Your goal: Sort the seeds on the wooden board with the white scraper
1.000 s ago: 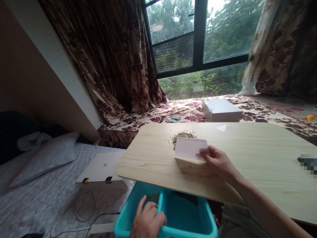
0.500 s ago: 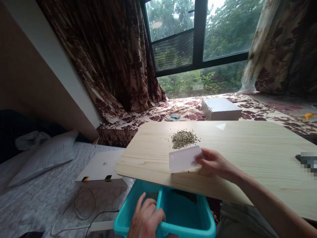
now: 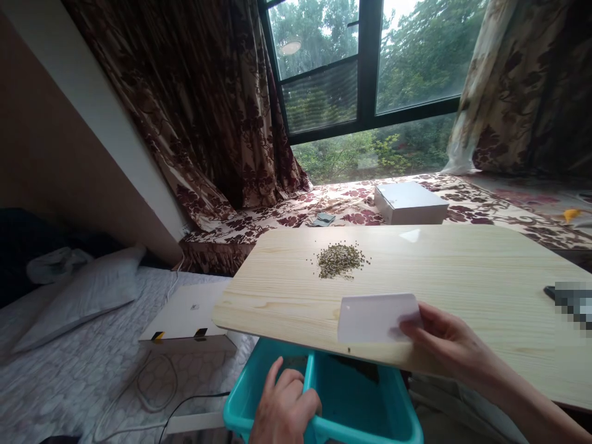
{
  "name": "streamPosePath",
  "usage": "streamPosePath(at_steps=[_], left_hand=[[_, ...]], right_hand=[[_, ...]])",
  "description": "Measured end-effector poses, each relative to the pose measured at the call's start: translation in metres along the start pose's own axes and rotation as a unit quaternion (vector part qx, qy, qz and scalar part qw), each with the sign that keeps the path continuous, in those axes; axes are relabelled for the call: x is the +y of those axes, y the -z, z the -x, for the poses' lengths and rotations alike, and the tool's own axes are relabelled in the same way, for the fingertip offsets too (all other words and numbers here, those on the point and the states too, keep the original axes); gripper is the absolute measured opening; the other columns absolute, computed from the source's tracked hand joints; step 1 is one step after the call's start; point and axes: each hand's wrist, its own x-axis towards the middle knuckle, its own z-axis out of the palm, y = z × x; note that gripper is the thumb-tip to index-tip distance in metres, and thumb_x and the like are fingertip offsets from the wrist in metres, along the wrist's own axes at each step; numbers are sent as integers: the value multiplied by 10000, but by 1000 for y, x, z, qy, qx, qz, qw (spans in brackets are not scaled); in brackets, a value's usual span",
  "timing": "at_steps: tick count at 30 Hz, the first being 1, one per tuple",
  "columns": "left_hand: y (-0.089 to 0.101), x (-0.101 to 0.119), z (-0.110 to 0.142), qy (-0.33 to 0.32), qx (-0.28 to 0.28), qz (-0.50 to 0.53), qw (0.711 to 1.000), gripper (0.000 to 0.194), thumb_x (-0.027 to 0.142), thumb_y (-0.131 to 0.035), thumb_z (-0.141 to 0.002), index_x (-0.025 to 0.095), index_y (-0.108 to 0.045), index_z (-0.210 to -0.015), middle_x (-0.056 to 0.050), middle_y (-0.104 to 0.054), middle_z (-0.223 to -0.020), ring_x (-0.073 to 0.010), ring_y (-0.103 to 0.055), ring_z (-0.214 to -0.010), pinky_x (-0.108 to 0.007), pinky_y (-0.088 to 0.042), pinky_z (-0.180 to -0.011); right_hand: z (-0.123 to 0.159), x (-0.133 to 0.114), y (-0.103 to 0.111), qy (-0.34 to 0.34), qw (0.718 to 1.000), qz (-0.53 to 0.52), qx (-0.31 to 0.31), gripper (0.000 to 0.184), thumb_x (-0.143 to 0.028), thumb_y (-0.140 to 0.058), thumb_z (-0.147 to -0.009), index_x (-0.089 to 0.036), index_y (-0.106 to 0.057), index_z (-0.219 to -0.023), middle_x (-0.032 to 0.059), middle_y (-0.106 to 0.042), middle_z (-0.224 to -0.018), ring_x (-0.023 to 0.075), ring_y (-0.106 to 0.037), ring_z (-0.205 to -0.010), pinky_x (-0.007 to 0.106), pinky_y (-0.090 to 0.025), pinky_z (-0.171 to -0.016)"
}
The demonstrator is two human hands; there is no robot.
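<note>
My right hand [image 3: 446,338] pinches a thin, translucent white plastic sheet [image 3: 370,317] by its right end, tilted over the near part of the wooden tabletop [image 3: 259,296]. Farther back on the wood lies a loose heap of small greenish-brown grains [image 3: 340,260], apart from the sheet. A single dark grain sits close to the front edge. Below that edge, my left hand [image 3: 287,401] grips the divider of a turquoise two-compartment bin [image 3: 407,419], fingers curled into the left side. Dark matter shows at the back of the right compartment, partly hidden by the table.
On the patterned window seat stand a white box [image 3: 411,202] and a folded greenish cloth or paper [image 3: 324,219]. Left of the table, another white box [image 3: 185,311] rests on the bed, with cables [image 3: 157,394] nearby. A dark, blurred-out object [image 3: 568,302] lies at the table's right.
My right hand has drawn the white sheet away from the grain heap, toward the front edge and rightward. The bin and my left hand have shifted slightly right in view.
</note>
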Motion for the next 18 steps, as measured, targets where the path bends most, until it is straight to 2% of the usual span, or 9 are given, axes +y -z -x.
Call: streamPosePath(at_steps=[4,8,12,14,18], left_hand=[[-2,5,-3,3,3,-3,1000,389,601,-602,-752,236,-479,-699,50,-470,-640,-189,-585,-753,-548,-380,-971],[-3,9,-5,-8,-1,-28,1000,401,605,-506,-834,232,-478,-687,37,-467,-631,-192,-591,-746,-558,-415,-938],[-4,10,-6,-13,-3,-53,998,421,409,-245,-985,240,-495,-692,26,-460,-608,-179,-592,-732,-556,-433,-923],[-4,9,-5,-18,0,-59,998,477,323,-138,-1002,244,-495,-695,24,-458,-603,-173,-590,-729,-548,-436,-926],[-4,8,-5,-22,4,-60,998,472,372,-157,-1007,247,-489,-695,28,-456,-611,-172,-585,-731,-533,-440,-933]], right_hand=[[-12,-7,12,9,995,-19,94,421,-570,-767,-613,-210,-727,-827,88,-763,-805,277,-709,-812,353,-570,-754],[-40,-1,24,18,983,39,179,342,-507,-745,-633,-211,-702,-800,72,-761,-813,262,-696,-783,353,-550,-729],[-58,9,23,29,977,107,184,248,-440,-668,-691,-202,-675,-763,61,-742,-752,241,-676,-724,341,-526,-668],[-61,10,20,35,976,122,176,221,-410,-634,-718,-196,-664,-767,59,-734,-739,229,-669,-712,330,-515,-654],[-64,8,15,41,977,131,162,226,-395,-594,-745,-182,-654,-791,63,-724,-740,217,-661,-702,319,-503,-638]])
